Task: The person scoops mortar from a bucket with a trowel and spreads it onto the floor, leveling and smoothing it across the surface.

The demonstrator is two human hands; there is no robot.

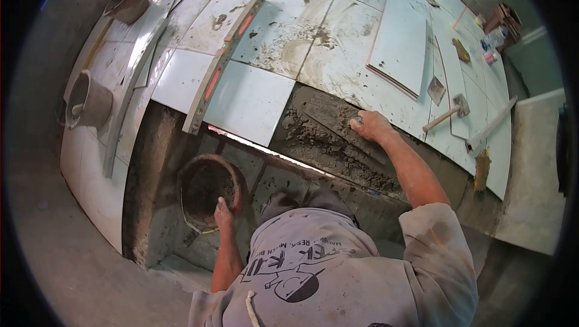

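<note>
My left hand (224,213) is at the near right rim of a round reddish bucket (240,177), closed over its edge. Dark mortar-like material lies inside this bucket. My right hand (371,126) reaches to the far edge of a bed of wet grey mortar (325,137). Its fingers are curled at the mortar, and what they hold, if anything, is hidden. Left of the mortar lies a white floor tile (244,95). A long spirit level (224,64) rests across the tiles, its near end over the tile's edge.
A hammer (447,114), a trowel-like blade (435,90) and stacked white tiles (398,49) lie to the right. On the left stand two buckets (93,101) beside a long metal straightedge (136,85). The tiled floor ends in a step down near my body.
</note>
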